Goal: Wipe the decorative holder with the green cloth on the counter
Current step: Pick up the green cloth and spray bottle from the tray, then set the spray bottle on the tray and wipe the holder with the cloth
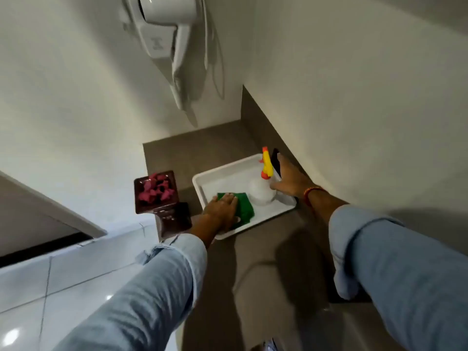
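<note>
The decorative holder [156, 190] is a dark brown square dish of pink-red pieces on a dark pedestal, standing at the counter's left edge. To its right, the green cloth [245, 208] lies in a white tray [202, 192]. My left hand [222, 210] rests on top of the cloth, its fingers closed over the near edge. My right hand [288, 179] reaches to the tray's far right corner, behind a white spray bottle [260, 191] with a yellow and orange trigger. Its fingers touch a dark flat object [276, 160], and I cannot tell whether they grip it.
The grey-brown counter [266, 249] sits in a corner between two white walls. A white wall-mounted hair dryer [167, 39] hangs above the holder. Glossy white tiles [63, 282] lie below the counter's left edge. A curved basin rim [243, 279] shows near my arms.
</note>
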The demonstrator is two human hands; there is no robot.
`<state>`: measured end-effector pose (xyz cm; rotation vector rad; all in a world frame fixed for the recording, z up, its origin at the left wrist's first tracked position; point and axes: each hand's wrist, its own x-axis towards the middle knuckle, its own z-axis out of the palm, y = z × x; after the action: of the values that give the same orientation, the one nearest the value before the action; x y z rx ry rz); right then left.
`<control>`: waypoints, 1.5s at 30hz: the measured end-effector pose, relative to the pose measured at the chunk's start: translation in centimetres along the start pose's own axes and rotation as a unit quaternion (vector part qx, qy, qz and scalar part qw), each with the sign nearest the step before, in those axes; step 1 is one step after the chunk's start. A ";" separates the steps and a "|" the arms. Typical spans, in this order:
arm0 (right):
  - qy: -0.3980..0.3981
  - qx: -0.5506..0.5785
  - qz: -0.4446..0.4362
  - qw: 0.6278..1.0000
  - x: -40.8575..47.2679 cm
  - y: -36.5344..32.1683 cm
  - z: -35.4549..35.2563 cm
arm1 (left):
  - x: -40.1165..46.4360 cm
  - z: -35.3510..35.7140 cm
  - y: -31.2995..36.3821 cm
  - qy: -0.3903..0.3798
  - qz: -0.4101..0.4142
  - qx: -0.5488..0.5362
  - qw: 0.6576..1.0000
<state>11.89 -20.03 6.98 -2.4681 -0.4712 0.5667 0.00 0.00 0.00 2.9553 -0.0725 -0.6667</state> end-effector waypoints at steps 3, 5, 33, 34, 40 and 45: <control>-0.014 0.048 -0.015 0.999 1.2 1.6 2.1 | 1.7 2.3 -0.1 -0.034 -0.016 -0.008 0.999; 0.006 0.091 -0.058 0.994 2.2 2.1 3.8 | 2.6 3.7 -0.1 -0.015 -0.022 0.001 1.000; 0.241 0.259 -0.170 0.920 -6.3 -10.1 9.9 | -16.3 4.7 -1.1 0.289 -0.046 -0.046 0.955; 0.233 0.253 -0.173 0.923 -8.2 -10.7 11.4 | -18.5 5.4 -1.5 0.283 -0.061 -0.049 0.956; 0.057 0.254 -0.093 0.961 -16.6 -12.5 20.6 | -27.4 8.0 -5.1 0.283 -0.173 -0.076 0.940; 0.032 0.213 -0.046 0.975 -17.4 -14.3 23.8 | -29.3 7.2 -6.8 0.296 -0.204 -0.093 0.928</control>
<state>-17.42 -6.04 2.52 -2.0378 -0.3885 0.4902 -29.38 8.15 5.16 2.8557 0.6300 0.2081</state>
